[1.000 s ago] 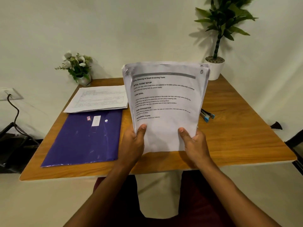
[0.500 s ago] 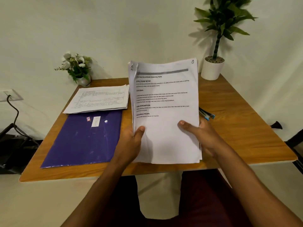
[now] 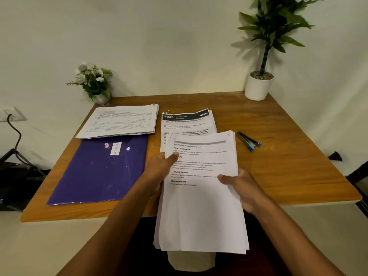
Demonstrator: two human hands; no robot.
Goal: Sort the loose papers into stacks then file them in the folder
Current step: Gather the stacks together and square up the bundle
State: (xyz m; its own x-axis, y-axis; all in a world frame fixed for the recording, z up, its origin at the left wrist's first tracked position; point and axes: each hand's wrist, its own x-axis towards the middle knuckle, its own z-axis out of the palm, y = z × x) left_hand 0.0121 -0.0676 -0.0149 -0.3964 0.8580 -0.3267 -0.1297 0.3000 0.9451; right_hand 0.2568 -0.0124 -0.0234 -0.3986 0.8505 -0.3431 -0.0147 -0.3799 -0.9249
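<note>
**Supervisor:** What do you have in the hands?

**Operator:** On my screen, both are on one bundle of papers. My left hand pinches its left edge, with the thumb on the top sheet and the other fingers underneath. My right hand grips the right edge the same way, thumb on top.

**Supervisor:** Where is the bundle?

**Operator:** I have it lifted over the near edge of the desk, with its lower end hanging past that edge. The top sheet is printed text under bold headings.

**Supervisor:** And the other papers?

**Operator:** I see two stacks lying flat. The back stack sits at the far left, and its near edge meets the far edge of the purple folder. The middle stack has a black header strip and lies just beyond the bundle, which hides its near part.

**Supervisor:** The folder?

**Operator:** It lies flat and closed on the left side of the desk, just beside my left hand, with a white label and a snap facing up.

**Supervisor:** Anything else?

**Operator:** A stapler lies to the right of the bundle. There is a flower pot at the far left corner and a potted plant at the far right.
</note>
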